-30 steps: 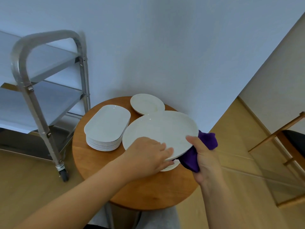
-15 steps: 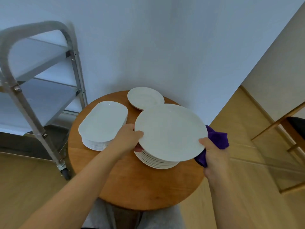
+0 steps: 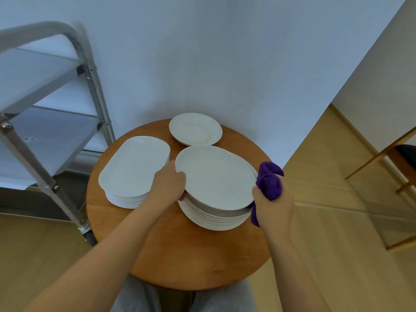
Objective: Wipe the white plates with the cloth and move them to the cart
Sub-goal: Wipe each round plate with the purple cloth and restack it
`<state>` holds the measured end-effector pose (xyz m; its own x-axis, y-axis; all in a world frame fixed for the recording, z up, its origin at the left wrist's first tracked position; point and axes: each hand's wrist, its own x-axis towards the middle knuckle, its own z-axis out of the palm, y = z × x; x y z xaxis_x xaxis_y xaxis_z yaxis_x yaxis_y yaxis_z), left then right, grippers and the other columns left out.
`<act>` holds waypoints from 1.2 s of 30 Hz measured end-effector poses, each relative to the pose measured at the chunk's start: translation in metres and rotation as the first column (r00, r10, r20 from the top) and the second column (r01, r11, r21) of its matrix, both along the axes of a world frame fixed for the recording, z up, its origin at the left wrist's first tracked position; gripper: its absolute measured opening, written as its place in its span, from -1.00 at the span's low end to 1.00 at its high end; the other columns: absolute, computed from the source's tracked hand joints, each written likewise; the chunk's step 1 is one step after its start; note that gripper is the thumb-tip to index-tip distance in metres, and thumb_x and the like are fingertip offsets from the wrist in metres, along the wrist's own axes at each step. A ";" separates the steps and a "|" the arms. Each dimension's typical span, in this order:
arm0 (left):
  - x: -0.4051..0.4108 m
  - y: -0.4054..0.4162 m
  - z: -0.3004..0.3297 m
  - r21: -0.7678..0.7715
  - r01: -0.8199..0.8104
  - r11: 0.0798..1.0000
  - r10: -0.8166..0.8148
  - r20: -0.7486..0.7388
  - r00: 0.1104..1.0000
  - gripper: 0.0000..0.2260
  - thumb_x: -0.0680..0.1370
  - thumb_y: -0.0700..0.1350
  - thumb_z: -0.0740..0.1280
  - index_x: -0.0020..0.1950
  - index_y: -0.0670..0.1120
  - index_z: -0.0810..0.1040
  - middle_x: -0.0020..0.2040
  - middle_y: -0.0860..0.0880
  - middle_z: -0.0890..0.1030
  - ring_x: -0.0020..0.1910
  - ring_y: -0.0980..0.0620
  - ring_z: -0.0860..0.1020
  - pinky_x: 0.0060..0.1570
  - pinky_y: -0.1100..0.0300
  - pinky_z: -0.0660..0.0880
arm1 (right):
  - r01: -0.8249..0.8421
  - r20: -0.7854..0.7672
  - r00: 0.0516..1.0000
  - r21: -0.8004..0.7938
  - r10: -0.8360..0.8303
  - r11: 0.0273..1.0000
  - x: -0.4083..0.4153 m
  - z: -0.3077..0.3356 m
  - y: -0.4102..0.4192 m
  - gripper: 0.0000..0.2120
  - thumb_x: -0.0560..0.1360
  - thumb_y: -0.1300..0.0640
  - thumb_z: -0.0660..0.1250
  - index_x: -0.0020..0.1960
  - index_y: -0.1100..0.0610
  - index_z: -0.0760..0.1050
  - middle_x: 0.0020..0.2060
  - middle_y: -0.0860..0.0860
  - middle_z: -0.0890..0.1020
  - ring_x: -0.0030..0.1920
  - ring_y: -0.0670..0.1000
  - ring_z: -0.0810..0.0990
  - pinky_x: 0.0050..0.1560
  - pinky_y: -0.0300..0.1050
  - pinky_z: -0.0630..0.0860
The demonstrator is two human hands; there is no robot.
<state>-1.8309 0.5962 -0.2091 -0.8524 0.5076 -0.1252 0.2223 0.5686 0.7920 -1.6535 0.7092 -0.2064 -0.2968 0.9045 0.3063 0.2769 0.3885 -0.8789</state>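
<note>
Plainly, top plate (image 3: 216, 179) is round, glossy white, tilted above its stack (image 3: 213, 218)

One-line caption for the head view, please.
Left hand and right hand, with purple cloth, hold the top round plate above its stack on the round table.

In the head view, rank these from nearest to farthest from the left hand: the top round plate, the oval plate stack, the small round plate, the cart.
1. Top round plate: the left hand grips its left rim.
2. Oval plate stack: just left of the hand.
3. Small round plate: at the table's back.
4. Cart: far left, on the floor.
</note>
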 end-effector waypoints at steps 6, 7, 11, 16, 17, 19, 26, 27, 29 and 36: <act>-0.003 0.001 -0.012 -0.156 0.013 0.988 -0.036 -0.143 0.989 -0.71 0.63 -0.12 0.12 0.35 -0.11 0.32 0.11 -0.09 0.55 -0.15 0.10 0.43 -0.18 0.29 0.39 | 0.109 -0.237 0.968 0.115 -0.079 0.987 0.003 0.003 0.006 -0.71 0.37 0.19 0.40 0.06 0.03 0.46 0.02 0.10 0.54 -0.02 -0.18 0.49 0.00 -0.32 0.47; -0.003 0.002 -0.015 -0.220 0.022 0.975 -0.059 -0.161 0.985 -0.72 0.63 -0.10 0.13 0.33 -0.11 0.33 0.01 -0.05 0.55 -0.22 0.12 0.42 -0.26 0.33 0.37 | 0.114 -0.258 0.962 0.106 -0.084 0.988 0.002 0.005 0.008 -0.70 0.36 0.16 0.39 0.08 0.05 0.46 0.02 0.10 0.54 0.02 -0.06 0.51 0.04 -0.19 0.50; -0.001 0.007 -0.020 -0.408 0.025 0.913 -0.120 -0.210 0.970 -0.77 0.61 -0.02 0.14 0.21 -0.09 0.39 -0.26 0.08 0.38 -0.32 0.12 0.39 -0.48 0.33 0.22 | 0.052 -0.228 0.973 0.063 -0.036 0.997 -0.005 0.010 0.012 -0.70 0.35 0.13 0.38 -0.01 -0.19 0.45 -0.01 0.01 0.56 -0.04 -0.02 0.55 -0.06 0.08 0.58; -0.003 0.005 -0.018 -0.453 -0.004 0.891 -0.130 -0.264 0.956 -0.66 0.60 0.13 0.13 0.22 -0.07 0.41 -0.03 0.00 0.55 -0.11 0.04 0.51 -0.26 0.23 0.37 | -0.032 -0.101 0.994 0.133 0.046 0.991 -0.016 0.004 0.015 -0.69 0.34 0.04 0.37 -0.08 -0.36 0.42 -0.14 -0.26 0.55 -0.14 -0.16 0.56 -0.23 -0.09 0.54; -0.004 0.005 -0.014 -0.465 -0.018 0.885 -0.133 -0.288 0.948 -0.63 0.59 0.17 0.12 0.22 -0.06 0.42 0.02 -0.02 0.57 -0.06 0.01 0.54 -0.23 0.20 0.37 | -0.034 -0.116 0.992 0.124 0.049 0.992 -0.018 0.004 0.017 -0.68 0.34 0.04 0.38 -0.07 -0.35 0.43 -0.15 -0.27 0.56 -0.15 -0.18 0.56 -0.25 -0.15 0.52; -0.011 0.005 -0.005 -0.453 -0.027 0.891 -0.143 -0.338 0.930 -0.62 0.58 0.20 0.12 0.17 -0.06 0.45 -0.05 0.00 0.58 -0.10 0.02 0.55 -0.23 0.20 0.37 | -0.032 -0.167 0.985 0.069 0.044 0.997 -0.022 0.003 0.023 -0.72 0.35 0.04 0.39 -0.07 -0.31 0.44 -0.19 -0.27 0.57 -0.22 -0.22 0.57 -0.30 -0.21 0.50; -0.067 0.064 0.024 -0.034 -0.024 0.999 0.029 0.162 0.986 -0.80 0.60 -0.06 0.23 -0.19 -0.09 0.46 -0.23 -0.04 0.56 -0.34 0.07 0.52 -0.32 0.26 0.50 | -0.103 -0.415 0.909 -0.165 0.026 0.981 -0.059 0.023 0.043 -0.74 0.35 0.15 0.45 0.00 -0.03 0.50 -0.30 -0.21 0.60 -0.29 -0.22 0.58 -0.36 -0.32 0.49; -0.076 0.078 0.025 0.019 -0.093 0.995 0.082 0.323 0.943 -0.82 0.60 -0.11 0.24 -0.19 -0.12 0.45 -0.23 -0.07 0.56 -0.34 0.04 0.54 -0.30 0.24 0.53 | -0.121 -0.434 0.899 -0.136 0.051 0.983 -0.064 0.029 0.044 -0.72 0.33 0.12 0.45 0.02 0.00 0.50 -0.28 -0.21 0.59 -0.27 -0.21 0.58 -0.35 -0.33 0.49; -0.094 0.102 0.019 0.060 -0.216 0.975 0.156 0.510 0.846 -0.91 0.59 -0.18 0.25 -0.08 -0.19 0.43 -0.22 -0.11 0.53 -0.32 0.02 0.51 -0.33 0.24 0.51 | -0.156 -0.470 0.876 -0.071 0.105 0.985 -0.075 0.042 0.048 -0.68 0.29 0.06 0.46 0.01 -0.01 0.49 -0.24 -0.19 0.60 -0.24 -0.18 0.60 -0.33 -0.34 0.51; -0.139 0.142 -0.020 0.043 -0.439 0.897 0.246 0.778 0.578 -0.64 0.60 -0.18 0.23 0.38 -0.21 0.30 -0.16 -0.16 0.40 -0.17 -0.06 0.44 0.07 0.09 0.45 | -0.288 -0.341 0.917 -0.211 0.206 0.934 -0.136 0.044 0.082 -0.69 0.38 0.22 0.47 -0.05 -0.09 0.45 -0.31 -0.24 0.61 -0.29 -0.22 0.60 -0.37 -0.36 0.49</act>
<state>-1.9701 0.7385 -0.2296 -0.6293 0.2920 -0.7202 -0.6663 0.2743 0.6934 -1.7897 0.7915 -0.1624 -0.4488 0.8731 0.1905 -0.0997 0.1629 -0.9816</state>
